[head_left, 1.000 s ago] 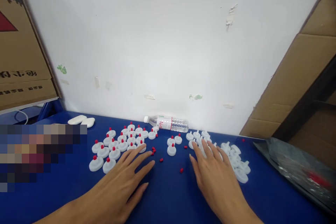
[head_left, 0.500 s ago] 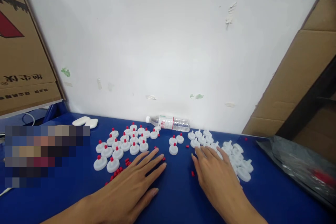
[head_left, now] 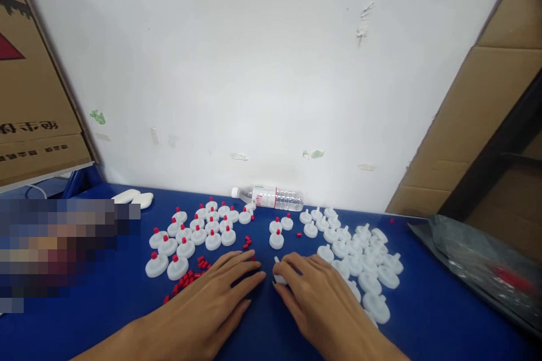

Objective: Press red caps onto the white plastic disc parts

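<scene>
My right hand [head_left: 319, 293] grips a white nozzle cap [head_left: 279, 278] between thumb and fingers, just above or on the blue table. Its spout points up, and the fingers hide most of it. My left hand [head_left: 220, 293] lies low with its fingers stretched and slightly apart, beside a pile of small red tips [head_left: 186, 279]. One red tip shows by its fingertips. Bare white nozzle caps [head_left: 370, 282] spread to the right of my right hand. Beyond my left hand stand several white caps with red tips on their spouts [head_left: 185, 248]. Three more tipped caps [head_left: 276, 239] stand in the middle.
A clear plastic bottle [head_left: 271, 197] lies against the white wall. Two white oval objects [head_left: 141, 200] sit at the back left. A grey plastic bag [head_left: 474, 265] lies at the right edge. Cardboard [head_left: 470, 124] stands on both sides. The left part of the table is blurred out.
My right hand has moved left from the heap of bare caps, now with a white nozzle cap in its fingers. My left hand has shifted slightly down, uncovering some red tips.
</scene>
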Action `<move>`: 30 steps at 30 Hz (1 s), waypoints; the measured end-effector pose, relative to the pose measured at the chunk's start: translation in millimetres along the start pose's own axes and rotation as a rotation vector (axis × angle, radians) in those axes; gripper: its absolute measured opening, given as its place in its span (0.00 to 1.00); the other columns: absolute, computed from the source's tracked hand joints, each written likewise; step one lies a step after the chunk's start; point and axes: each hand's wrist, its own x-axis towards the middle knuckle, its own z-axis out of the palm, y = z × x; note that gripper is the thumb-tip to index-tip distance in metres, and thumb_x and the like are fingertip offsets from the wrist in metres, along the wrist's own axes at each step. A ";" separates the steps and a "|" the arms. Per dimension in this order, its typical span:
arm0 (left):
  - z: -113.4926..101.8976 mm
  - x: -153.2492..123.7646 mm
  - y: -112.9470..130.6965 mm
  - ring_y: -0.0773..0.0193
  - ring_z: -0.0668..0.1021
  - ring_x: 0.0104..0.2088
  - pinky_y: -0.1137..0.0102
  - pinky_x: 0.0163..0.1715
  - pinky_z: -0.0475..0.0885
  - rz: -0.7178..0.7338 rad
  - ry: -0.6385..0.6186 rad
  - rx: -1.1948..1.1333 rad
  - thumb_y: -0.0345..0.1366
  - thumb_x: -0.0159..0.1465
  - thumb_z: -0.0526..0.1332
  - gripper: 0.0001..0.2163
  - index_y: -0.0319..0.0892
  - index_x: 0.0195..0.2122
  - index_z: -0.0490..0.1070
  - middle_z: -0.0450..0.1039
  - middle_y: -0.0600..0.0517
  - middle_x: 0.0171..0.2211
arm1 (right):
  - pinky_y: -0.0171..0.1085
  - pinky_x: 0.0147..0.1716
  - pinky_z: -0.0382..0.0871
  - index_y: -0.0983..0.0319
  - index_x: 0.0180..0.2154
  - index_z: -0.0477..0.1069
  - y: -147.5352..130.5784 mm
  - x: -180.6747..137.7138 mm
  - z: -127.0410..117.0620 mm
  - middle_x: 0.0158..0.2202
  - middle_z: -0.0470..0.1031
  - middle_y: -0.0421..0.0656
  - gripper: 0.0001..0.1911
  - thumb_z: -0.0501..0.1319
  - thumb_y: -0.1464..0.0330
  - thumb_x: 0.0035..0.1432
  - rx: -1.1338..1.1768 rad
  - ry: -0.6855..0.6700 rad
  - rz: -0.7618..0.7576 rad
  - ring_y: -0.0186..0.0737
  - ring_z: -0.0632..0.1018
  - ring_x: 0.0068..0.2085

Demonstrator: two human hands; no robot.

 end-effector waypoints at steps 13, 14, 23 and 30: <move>8.4 -1.8 -8.5 0.64 0.83 0.46 0.73 0.48 0.78 -0.072 0.032 -0.340 0.27 0.77 0.53 0.16 0.52 0.58 0.73 0.76 0.52 0.52 | 0.45 0.46 0.77 0.55 0.56 0.62 -5.1 -1.2 0.6 0.49 0.77 0.41 0.24 0.62 0.80 0.63 0.215 -0.033 -0.038 0.46 0.81 0.48; 10.4 -2.4 -9.2 0.65 0.83 0.45 0.73 0.47 0.78 -0.081 0.037 -0.351 0.27 0.77 0.53 0.16 0.52 0.58 0.73 0.75 0.52 0.52 | 0.45 0.45 0.78 0.55 0.56 0.61 -5.0 -0.8 1.1 0.49 0.77 0.41 0.25 0.63 0.80 0.63 0.222 -0.049 -0.040 0.47 0.80 0.49; 15.3 -2.6 -8.0 0.58 0.80 0.50 0.65 0.51 0.77 -0.153 0.032 -0.320 0.33 0.75 0.62 0.14 0.55 0.59 0.73 0.74 0.52 0.52 | 0.45 0.43 0.78 0.57 0.55 0.62 -4.1 0.9 -0.1 0.45 0.78 0.42 0.24 0.63 0.81 0.61 0.189 -0.057 -0.095 0.47 0.81 0.45; 17.0 2.8 0.4 0.58 0.80 0.46 0.65 0.46 0.76 -0.063 0.041 -0.236 0.29 0.76 0.58 0.11 0.51 0.54 0.76 0.75 0.51 0.48 | 0.44 0.43 0.76 0.57 0.55 0.64 -6.7 -1.2 -11.6 0.41 0.80 0.41 0.26 0.68 0.77 0.58 0.130 -0.059 -0.087 0.46 0.82 0.42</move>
